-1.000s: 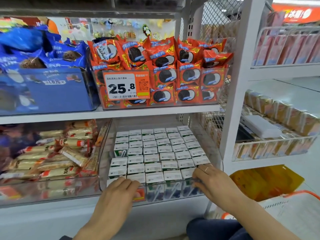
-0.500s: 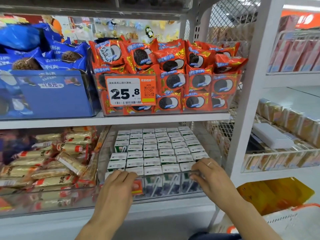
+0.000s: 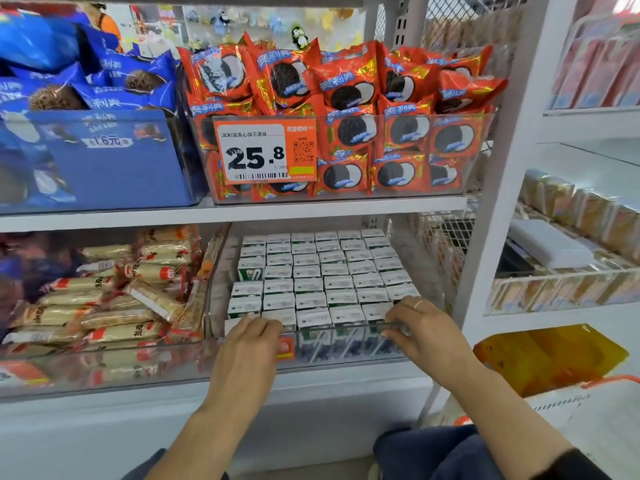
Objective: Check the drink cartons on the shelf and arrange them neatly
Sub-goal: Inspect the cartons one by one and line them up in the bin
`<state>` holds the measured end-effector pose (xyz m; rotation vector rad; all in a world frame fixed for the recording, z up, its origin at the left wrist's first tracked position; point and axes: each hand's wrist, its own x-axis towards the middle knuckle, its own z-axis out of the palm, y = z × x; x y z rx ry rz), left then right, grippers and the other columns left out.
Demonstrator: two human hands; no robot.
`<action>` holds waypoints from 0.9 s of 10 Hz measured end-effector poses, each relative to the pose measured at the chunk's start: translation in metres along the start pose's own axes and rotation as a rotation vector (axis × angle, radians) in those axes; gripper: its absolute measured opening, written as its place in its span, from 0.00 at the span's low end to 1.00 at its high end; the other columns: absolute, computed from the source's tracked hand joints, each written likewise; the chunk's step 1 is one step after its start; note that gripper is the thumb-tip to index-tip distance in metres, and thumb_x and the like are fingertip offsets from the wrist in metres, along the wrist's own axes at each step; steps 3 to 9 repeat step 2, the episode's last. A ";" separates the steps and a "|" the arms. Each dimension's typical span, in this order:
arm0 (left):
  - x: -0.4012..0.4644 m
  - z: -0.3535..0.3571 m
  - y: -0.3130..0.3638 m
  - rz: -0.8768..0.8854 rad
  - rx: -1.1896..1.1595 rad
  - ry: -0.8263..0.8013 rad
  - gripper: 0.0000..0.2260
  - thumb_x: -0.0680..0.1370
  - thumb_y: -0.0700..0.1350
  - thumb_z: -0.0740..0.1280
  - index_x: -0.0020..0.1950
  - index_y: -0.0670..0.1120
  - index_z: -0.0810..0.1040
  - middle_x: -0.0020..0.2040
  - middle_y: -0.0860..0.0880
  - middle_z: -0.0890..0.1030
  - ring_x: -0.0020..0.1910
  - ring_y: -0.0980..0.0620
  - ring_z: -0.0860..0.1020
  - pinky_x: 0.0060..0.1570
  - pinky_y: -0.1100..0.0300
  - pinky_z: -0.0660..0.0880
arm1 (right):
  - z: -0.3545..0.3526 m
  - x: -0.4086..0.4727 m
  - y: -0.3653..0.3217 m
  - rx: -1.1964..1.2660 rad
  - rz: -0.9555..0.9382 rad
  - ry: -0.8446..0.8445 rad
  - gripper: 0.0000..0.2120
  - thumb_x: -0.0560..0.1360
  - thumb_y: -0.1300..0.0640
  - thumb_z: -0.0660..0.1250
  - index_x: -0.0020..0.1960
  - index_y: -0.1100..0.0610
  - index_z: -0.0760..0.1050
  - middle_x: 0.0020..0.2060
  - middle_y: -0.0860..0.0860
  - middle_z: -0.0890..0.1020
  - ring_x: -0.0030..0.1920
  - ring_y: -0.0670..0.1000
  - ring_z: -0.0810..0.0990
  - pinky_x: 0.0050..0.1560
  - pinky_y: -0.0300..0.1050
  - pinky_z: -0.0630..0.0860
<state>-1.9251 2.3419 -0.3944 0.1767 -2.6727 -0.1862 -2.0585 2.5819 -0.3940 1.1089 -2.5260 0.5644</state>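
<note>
Small green-and-white drink cartons stand in several tight rows inside a clear plastic bin on the lower shelf. The leftmost column has a gap, and one carton there shows its green side. My left hand rests over the bin's front rim at the left, fingers curled onto the front-left carton. My right hand, with a ring on it, lies on the rim at the front right, fingertips touching the front-row cartons. Neither hand has lifted a carton.
Left of the bin lies a clear bin of wrapped snack bars. The shelf above holds red cookie packs behind a 25.8 price tag and blue packs. A white upright stands at the right, a yellow bag below.
The camera has shifted a little, so the shelf sits higher and more to the right in view. Both hands stay on the bin's front rim; the cartons look unmoved.
</note>
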 end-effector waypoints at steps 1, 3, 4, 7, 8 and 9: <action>0.000 -0.004 0.001 -0.075 -0.067 -0.092 0.17 0.64 0.36 0.79 0.51 0.39 0.81 0.53 0.41 0.79 0.43 0.40 0.81 0.38 0.52 0.78 | -0.013 -0.004 -0.018 0.098 0.117 0.028 0.09 0.73 0.55 0.72 0.52 0.55 0.80 0.48 0.50 0.80 0.51 0.51 0.77 0.47 0.41 0.73; -0.014 -0.013 0.017 -0.096 -0.016 0.019 0.20 0.70 0.41 0.76 0.60 0.40 0.77 0.60 0.41 0.77 0.58 0.40 0.76 0.55 0.48 0.75 | -0.059 -0.030 -0.048 0.414 0.242 0.409 0.06 0.73 0.45 0.69 0.49 0.44 0.78 0.46 0.41 0.81 0.48 0.40 0.77 0.48 0.30 0.70; -0.014 -0.013 0.017 -0.096 -0.016 0.019 0.20 0.70 0.41 0.76 0.60 0.40 0.77 0.60 0.41 0.77 0.58 0.40 0.76 0.55 0.48 0.75 | -0.059 -0.030 -0.048 0.414 0.242 0.409 0.06 0.73 0.45 0.69 0.49 0.44 0.78 0.46 0.41 0.81 0.48 0.40 0.77 0.48 0.30 0.70; -0.014 -0.013 0.017 -0.096 -0.016 0.019 0.20 0.70 0.41 0.76 0.60 0.40 0.77 0.60 0.41 0.77 0.58 0.40 0.76 0.55 0.48 0.75 | -0.059 -0.030 -0.048 0.414 0.242 0.409 0.06 0.73 0.45 0.69 0.49 0.44 0.78 0.46 0.41 0.81 0.48 0.40 0.77 0.48 0.30 0.70; -0.014 -0.013 0.017 -0.096 -0.016 0.019 0.20 0.70 0.41 0.76 0.60 0.40 0.77 0.60 0.41 0.77 0.58 0.40 0.76 0.55 0.48 0.75 | -0.059 -0.030 -0.048 0.414 0.242 0.409 0.06 0.73 0.45 0.69 0.49 0.44 0.78 0.46 0.41 0.81 0.48 0.40 0.77 0.48 0.30 0.70; -0.014 -0.013 0.017 -0.096 -0.016 0.019 0.20 0.70 0.41 0.76 0.60 0.40 0.77 0.60 0.41 0.77 0.58 0.40 0.76 0.55 0.48 0.75 | -0.059 -0.030 -0.048 0.414 0.242 0.409 0.06 0.73 0.45 0.69 0.49 0.44 0.78 0.46 0.41 0.81 0.48 0.40 0.77 0.48 0.30 0.70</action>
